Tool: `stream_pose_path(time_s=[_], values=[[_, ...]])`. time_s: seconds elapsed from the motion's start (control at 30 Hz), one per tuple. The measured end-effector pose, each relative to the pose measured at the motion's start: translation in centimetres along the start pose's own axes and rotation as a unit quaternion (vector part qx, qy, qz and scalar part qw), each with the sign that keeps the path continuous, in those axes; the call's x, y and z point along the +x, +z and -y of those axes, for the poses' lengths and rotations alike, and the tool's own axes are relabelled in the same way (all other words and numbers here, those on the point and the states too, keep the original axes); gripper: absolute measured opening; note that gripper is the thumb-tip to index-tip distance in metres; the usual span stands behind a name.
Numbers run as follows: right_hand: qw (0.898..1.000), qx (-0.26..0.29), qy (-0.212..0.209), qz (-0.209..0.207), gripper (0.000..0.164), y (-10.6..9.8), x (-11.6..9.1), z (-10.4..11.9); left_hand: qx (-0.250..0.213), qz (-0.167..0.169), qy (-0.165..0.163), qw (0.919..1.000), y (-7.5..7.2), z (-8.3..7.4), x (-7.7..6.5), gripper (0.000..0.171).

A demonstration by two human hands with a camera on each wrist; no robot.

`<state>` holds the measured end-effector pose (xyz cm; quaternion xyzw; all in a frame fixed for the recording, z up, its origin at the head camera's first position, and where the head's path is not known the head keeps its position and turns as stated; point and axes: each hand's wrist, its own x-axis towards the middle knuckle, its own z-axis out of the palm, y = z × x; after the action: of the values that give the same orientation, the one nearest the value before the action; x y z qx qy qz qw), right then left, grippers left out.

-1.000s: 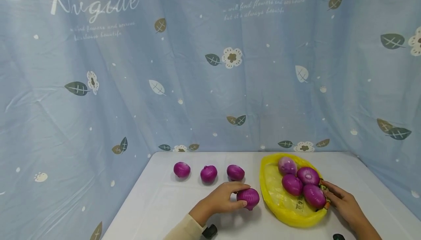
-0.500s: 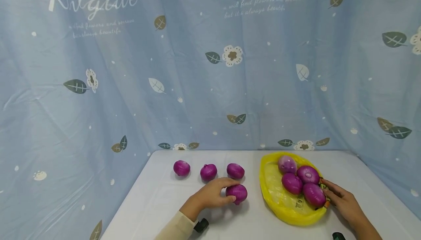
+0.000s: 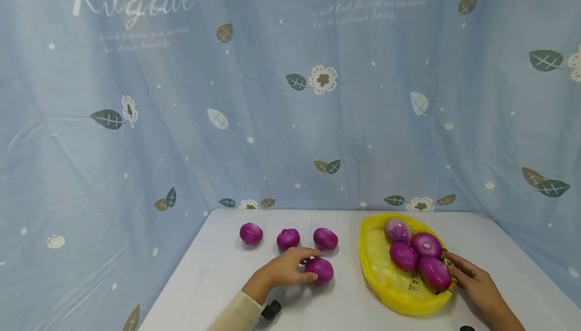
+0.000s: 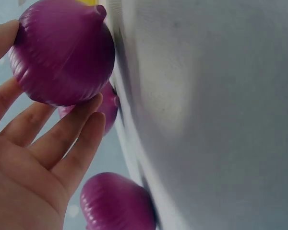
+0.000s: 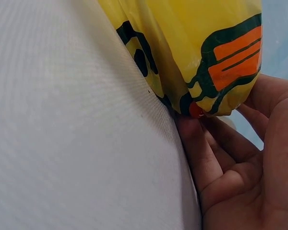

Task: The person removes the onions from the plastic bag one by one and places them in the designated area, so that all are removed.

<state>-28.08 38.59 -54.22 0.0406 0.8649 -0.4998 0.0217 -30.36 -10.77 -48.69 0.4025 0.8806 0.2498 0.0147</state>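
In the head view my left hand (image 3: 281,271) holds a red onion (image 3: 320,271) between thumb and fingers, low over the table. The left wrist view shows this onion (image 4: 65,52) against the fingertips, its tip pointing up and right. My right hand (image 3: 481,288) grips the right rim of a yellow plastic bag (image 3: 386,290), which lies spread with its mouth up. Inside the bag several red onions (image 3: 426,245) sit toward its right side. In the right wrist view fingers (image 5: 201,153) touch the printed yellow plastic (image 5: 182,52); part of the thumb is hidden behind it.
Three red onions stand in a row at the back left: a left one (image 3: 251,233), a middle one (image 3: 288,239) and a right one (image 3: 325,239). The white table (image 3: 204,270) meets a blue printed curtain (image 3: 272,169) behind.
My left hand has carried its onion leftward, away from the bag, to in front of the row. The right hand stays at the bag's rim.
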Motion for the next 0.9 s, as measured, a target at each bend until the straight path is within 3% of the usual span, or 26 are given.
stream_pose_path(time_s=[0.3, 0.47, 0.9], values=[[1.0, -0.002, -0.006, -0.006, 0.079, 0.3, -0.4, 0.0, -0.011, 0.001, 0.005, 0.9999, 0.5, -0.6, 0.1, 0.044], [1.0, -0.013, -0.01, -0.012, 0.078, 0.2, -0.3, 0.1, -0.015, 0.01, 0.011, 0.9998, 0.6, -0.8, 0.4, 0.046], [1.0, -0.015, -0.015, -0.017, 0.076, 0.3, 0.0, -0.2, -0.004, 0.033, -0.009, 0.9994, 0.2, -1.1, 1.2, 0.052]])
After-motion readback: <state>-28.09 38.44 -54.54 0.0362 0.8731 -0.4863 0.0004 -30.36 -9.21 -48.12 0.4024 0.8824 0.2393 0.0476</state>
